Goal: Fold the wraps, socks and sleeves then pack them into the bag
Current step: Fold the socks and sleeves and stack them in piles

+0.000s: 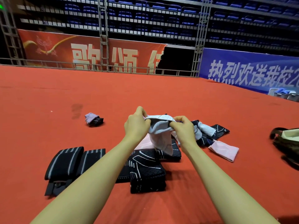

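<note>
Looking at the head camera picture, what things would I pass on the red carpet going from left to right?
Black striped wraps → small rolled sock bundle → folded black patterned sleeves → white sock held up by left hand and right hand → pink folded piece → bag.

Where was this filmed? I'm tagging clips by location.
Probably an indoor sports arena or stadium hall: tiers of folded blue seats fill the background, long red and blue printed banners line the barrier, and a wide red carpeted floor spreads ahead.

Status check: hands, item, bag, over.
Left hand and right hand both pinch white sock, held above the pile. Bag at right edge. Nothing blocking.
</note>
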Available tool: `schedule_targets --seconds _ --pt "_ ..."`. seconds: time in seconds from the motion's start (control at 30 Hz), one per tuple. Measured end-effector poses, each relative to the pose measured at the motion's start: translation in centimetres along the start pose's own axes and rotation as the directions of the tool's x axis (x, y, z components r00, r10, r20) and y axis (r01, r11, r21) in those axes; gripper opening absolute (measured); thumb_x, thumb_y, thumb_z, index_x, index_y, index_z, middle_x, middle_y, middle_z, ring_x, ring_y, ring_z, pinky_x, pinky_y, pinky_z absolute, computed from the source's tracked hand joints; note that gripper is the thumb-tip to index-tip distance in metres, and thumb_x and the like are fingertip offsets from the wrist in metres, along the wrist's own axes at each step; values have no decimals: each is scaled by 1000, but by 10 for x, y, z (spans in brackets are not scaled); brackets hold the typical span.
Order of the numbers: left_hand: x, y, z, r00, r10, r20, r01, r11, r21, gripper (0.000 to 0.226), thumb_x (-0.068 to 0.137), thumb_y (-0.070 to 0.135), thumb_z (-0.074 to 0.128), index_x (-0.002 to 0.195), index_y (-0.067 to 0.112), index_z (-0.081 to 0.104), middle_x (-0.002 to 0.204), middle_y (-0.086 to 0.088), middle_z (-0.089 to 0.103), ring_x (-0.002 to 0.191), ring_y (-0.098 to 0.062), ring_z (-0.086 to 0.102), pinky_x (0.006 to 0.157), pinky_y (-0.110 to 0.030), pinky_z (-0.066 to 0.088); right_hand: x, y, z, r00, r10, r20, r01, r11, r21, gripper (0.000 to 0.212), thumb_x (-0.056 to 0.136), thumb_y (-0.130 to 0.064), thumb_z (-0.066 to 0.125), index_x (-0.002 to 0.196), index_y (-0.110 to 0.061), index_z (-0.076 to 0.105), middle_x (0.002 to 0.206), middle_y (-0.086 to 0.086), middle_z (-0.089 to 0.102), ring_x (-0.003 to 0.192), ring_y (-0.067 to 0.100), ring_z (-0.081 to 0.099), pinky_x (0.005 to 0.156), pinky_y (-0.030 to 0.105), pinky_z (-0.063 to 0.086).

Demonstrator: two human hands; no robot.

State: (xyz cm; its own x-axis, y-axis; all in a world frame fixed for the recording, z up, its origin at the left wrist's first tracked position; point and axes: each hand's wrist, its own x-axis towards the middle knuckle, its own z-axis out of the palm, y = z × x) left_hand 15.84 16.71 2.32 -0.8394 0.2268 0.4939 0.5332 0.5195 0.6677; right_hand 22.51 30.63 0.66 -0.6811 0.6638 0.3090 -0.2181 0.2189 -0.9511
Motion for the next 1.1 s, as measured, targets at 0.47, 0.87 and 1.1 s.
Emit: schedule_targets --seconds 0.47,0.87,1.1 --pt "8 6 -14 979 206 3 -204 969 139 20 90 7 38 108 15 40 68 -13 60 66 -37 52 57 -34 33 5 -27 1 998 -8 -69 -14 950 -312 21 64 -11 65 79 -21 54 68 -5 55 78 23 55 88 43 42" --pt "9 -8 -17 711 676 194 -664 554 502 52 78 63 44 72 13 55 71 -2 50 62 -22 46 63 -32 36 5 -39 -7 983 -183 -16 157 883 -442 14 68 -19 63 70 -24 50 69 -1 63 81 28 60 86 49 45" --pt "8 2 0 764 642 57 -595 668 447 26 65 26 44 58 6 59 97 -20 63 81 -29 55 65 -33 34 2 -31 -11 957 -222 189 257 948 -186 21 82 -10 67 99 -20 62 87 -8 65 86 12 61 85 35 49"
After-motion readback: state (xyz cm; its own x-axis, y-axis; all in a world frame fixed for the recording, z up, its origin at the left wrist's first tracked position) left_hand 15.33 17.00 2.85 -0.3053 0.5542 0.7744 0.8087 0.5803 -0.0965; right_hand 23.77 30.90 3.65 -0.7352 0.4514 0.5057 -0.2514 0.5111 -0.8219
